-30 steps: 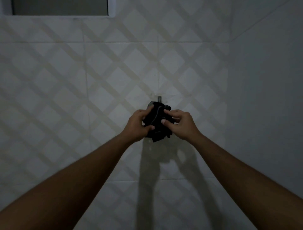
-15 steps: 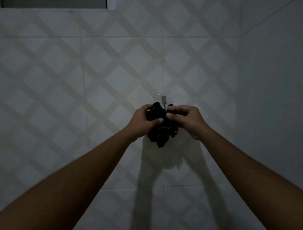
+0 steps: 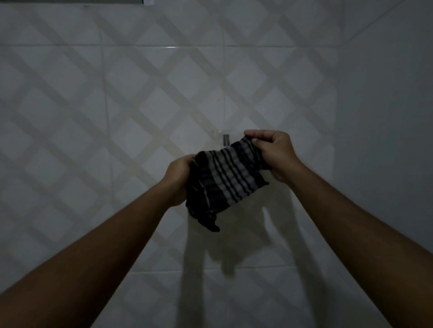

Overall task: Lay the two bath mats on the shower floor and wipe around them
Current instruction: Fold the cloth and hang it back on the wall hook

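Change from half a second ago: the cloth (image 3: 225,180) was a tight dark wad pinched between both your hands at the hook (image 3: 225,140); it is now pulled partly open and sits lower, off the hook, showing pale and dark stripes.

Your left hand (image 3: 179,178) grips the cloth's left edge, fingers closed into the bunched fabric. Your right hand (image 3: 273,155) is higher and to the right, thumb and fingers pinched on the upper right corner. The cloth stretches between them on a slant, with a dark tail hanging below the middle (mats not in view).

The hook is bare, on a clear plate stuck to the far wall (image 3: 117,117), just left of your right hand.

Room: dim light. The far wall carries pale tiles with a beige diagonal lattice. A plain wall (image 3: 386,105) meets it at the right corner. A window frame (image 3: 147,2) edge shows at top left. Shadows of your arms and the cloth fall on the tiles below.
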